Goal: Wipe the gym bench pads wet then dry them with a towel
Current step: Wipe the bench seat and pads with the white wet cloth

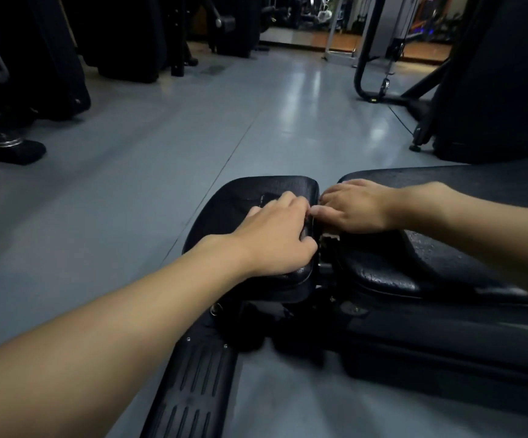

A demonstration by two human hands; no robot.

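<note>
The black bench has a seat pad [243, 194] on the left and a long back pad [382, 267] on the right, with a narrow gap between them. My left hand [275, 235] lies on the seat pad, its fingers and thumb curled over the pad's edge at the gap. A darker patch shows just beyond its knuckles; I cannot tell whether it is cloth or wetness. Across the gap, my right hand [354, 207] rests on the end of the back pad, fingertips and thumb pointing at the gap. Small droplets glisten on the back pad. No towel is visible.
The bench's black frame and a ribbed foot plate [190, 387] lie below the pads. Dark gym machines stand at the left [35, 74] and right [493, 90]. Grey floor [193, 121] stretches ahead to a lit mirror wall.
</note>
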